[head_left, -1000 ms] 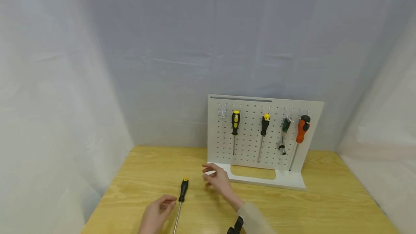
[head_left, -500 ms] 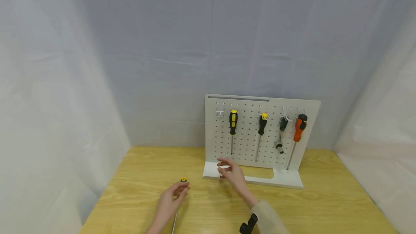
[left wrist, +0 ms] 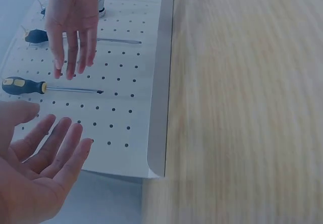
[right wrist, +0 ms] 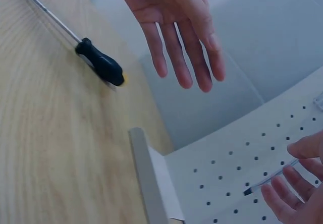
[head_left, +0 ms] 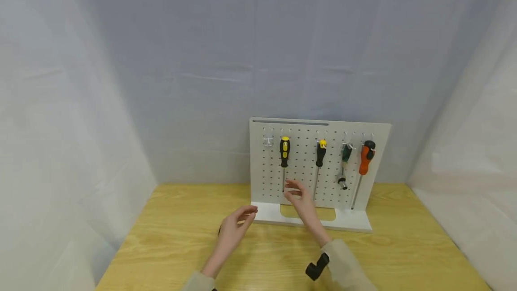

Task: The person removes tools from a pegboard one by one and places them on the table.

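My left hand (head_left: 235, 233) hovers over the table left of the pegboard (head_left: 269, 174), fingers relaxed around nothing. My right hand (head_left: 304, 205) is in front of the board, near the shaft tip of a hanging black-and-yellow screwdriver (head_left: 285, 152); its fingers are loosely bent and hold nothing. Another black-handled screwdriver (right wrist: 101, 65) lies on the table, mostly covered by my left hand in the head view but plain in the right wrist view. The left wrist view shows both hands, left (left wrist: 43, 168) and right (left wrist: 73, 12), with bare palms.
Further right on the board hang a yellow-topped black screwdriver (head_left: 321, 154), a green-handled tool (head_left: 346, 152) with a metal head and a red-orange screwdriver (head_left: 366, 158). A clear hook (head_left: 268, 141) sits at the upper left. Pale curtains surround the wooden table (head_left: 181, 205).
Both hands have moved right and forward, the left past the lying screwdriver, the right up in front of the board. The view has shifted slightly; the tools stay where they were.
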The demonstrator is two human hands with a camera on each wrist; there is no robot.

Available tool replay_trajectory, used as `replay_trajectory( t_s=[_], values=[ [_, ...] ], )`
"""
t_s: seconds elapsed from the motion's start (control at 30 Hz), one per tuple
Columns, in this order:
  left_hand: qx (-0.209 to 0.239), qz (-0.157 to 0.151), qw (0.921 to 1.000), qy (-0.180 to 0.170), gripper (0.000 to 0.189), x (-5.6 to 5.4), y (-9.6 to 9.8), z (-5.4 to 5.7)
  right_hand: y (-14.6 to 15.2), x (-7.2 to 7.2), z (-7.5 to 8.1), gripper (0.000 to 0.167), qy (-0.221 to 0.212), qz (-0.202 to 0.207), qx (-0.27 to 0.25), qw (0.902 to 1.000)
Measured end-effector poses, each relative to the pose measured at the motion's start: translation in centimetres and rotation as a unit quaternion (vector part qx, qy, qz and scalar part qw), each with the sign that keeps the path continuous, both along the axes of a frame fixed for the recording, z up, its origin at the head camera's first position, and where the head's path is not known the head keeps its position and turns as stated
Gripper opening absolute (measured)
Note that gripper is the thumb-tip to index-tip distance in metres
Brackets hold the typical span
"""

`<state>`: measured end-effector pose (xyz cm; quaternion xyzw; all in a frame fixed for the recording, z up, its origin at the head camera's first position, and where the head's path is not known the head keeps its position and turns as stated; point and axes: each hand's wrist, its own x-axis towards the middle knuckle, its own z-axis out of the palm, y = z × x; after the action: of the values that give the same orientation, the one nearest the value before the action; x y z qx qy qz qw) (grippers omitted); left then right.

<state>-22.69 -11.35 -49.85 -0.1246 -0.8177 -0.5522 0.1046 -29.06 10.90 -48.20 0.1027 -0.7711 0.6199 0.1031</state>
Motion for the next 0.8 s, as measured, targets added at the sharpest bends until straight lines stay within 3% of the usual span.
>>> replay_trajectory(
  t_s=[0.3,0.5,0.67,0.8],
  values=[
    [0.031,-0.017,0.9992,0.020,0.030,-3.4,3.0,0.9,1.0,-2.0,2.6,0.046,0.016,-0.031,-0.013,0.9993],
    [0.042,-0.019,0.9988,0.015,0.032,-5.3,4.6,1.7,0.7,-3.0,4.2,0.049,0.022,-0.017,-0.024,0.9993],
    [0.041,-0.025,0.9984,0.030,0.037,-7.0,5.4,1.9,0.6,-3.8,4.9,0.050,0.040,-0.001,-0.047,0.9981],
    [0.057,-0.030,0.9973,0.035,0.037,-8.2,6.0,1.7,0.4,-4.4,5.0,0.049,0.049,-0.011,-0.049,0.9975]
  ],
)
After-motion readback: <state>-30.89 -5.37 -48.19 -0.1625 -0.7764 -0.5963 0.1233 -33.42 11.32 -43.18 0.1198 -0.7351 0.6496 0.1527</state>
